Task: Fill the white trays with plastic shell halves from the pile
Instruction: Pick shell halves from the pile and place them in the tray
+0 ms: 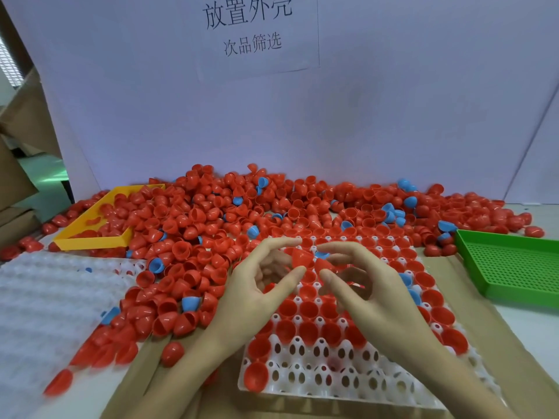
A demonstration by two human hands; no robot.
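Observation:
A white tray (305, 388) with round pockets lies in front of me, most pockets filled with red shell halves, the near rows partly bare. Behind it spreads a big pile of red shell halves (211, 213) with a few blue ones mixed in. My left hand (257, 285) hovers over the tray's left side, thumb and fingers curled around a red shell half (301, 257). Facing it, my right hand (363, 285) pinches another red shell half (323, 264) at its fingertips. The two hands almost touch above the tray.
A second white tray (45, 291) lies upside down at the left. A yellow tray (90, 240) sits in the pile at the back left, a green perforated tray (511, 264) at the right. Brown cardboard lies under the tray. A white wall with printed signs stands behind.

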